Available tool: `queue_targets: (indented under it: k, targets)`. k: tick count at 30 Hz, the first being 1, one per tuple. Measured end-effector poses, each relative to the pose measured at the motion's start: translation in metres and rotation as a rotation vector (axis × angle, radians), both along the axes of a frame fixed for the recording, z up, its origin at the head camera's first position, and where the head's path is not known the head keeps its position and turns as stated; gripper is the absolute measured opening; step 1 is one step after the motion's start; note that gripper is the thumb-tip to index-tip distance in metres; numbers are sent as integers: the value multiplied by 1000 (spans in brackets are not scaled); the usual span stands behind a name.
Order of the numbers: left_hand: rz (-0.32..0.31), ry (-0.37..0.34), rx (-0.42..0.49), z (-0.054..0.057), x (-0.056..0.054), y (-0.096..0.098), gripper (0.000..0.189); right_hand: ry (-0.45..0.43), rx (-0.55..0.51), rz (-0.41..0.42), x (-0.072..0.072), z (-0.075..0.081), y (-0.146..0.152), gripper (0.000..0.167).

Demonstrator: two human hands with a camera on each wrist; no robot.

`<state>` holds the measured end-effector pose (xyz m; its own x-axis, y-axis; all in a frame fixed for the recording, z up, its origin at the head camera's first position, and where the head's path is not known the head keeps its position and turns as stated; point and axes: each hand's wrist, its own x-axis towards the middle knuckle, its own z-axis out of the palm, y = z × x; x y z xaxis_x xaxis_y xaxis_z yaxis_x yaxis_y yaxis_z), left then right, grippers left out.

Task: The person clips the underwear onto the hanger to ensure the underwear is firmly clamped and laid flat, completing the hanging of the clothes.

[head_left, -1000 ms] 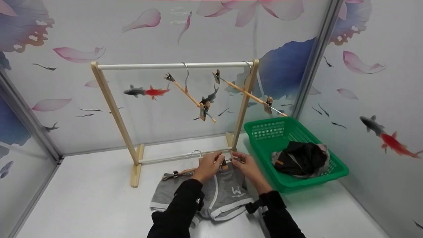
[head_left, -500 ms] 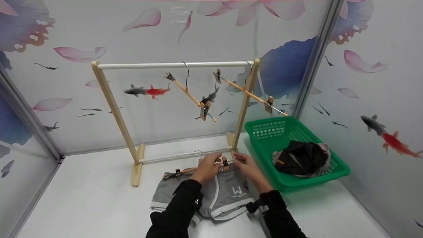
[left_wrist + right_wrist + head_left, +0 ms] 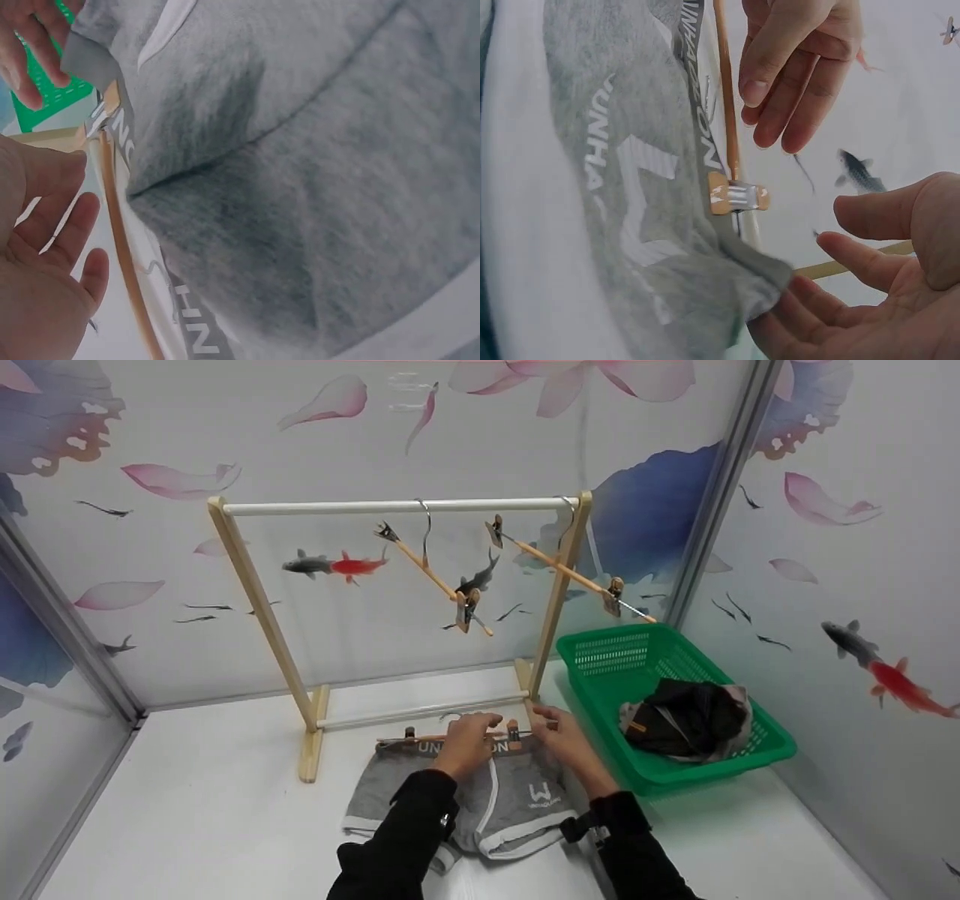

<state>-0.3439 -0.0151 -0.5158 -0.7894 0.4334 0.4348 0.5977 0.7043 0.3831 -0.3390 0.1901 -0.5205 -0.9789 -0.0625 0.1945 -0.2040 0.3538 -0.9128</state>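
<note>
Saw the right-end clip (image 3: 514,735) stand clear of the fingers crowding it a second earlier, left biting the waistband (image 3: 501,746) unaided; judged fastened at that end. Noted the hanger (image 3: 118,225) rolled too, with its left-end clip (image 3: 409,733) now upright. Found the grey shorts (image 3: 517,802) flat on the table (image 3: 225,810), beneath both wrists. Logged the left hand (image 3: 466,746) loosely spread just above the hanger (holding nothing), the right hand (image 3: 564,746) wide, possibly touching the waistband's corner; contact hard to read.
</note>
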Motion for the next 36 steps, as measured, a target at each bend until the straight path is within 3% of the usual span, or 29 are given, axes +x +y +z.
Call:
queue_targets:
  k: [3, 7, 11, 16, 19, 23, 30, 36]
  targets:
    - [87, 152, -106, 6, 3, -3, 28, 136, 78, 22, 3, 7, -1, 34]
    - [195, 282, -204, 19, 9, -9, 25, 269, 174, 60, 7, 14, -4, 34]
    - [283, 324, -262, 20, 14, -20, 30, 287, 210, 110, 11, 18, -7, 37]
    - [341, 328, -293, 3, 18, -38, 34, 246, 251, 174, 12, 14, -8, 41]
    - [346, 328, -289, -14, 16, -53, 31, 217, 304, 218, 10, 9, -8, 43]
    - [306, 294, -258, -22, 14, -72, 25, 164, 358, 294, 7, 1, -7, 46]
    - [195, 152, -241, -14, 11, -87, 26, -20, 453, 384, 8, -7, -5, 59]
    - [162, 64, -266, -12, 8, -94, 31, -64, 490, 426, 11, -6, -6, 62]
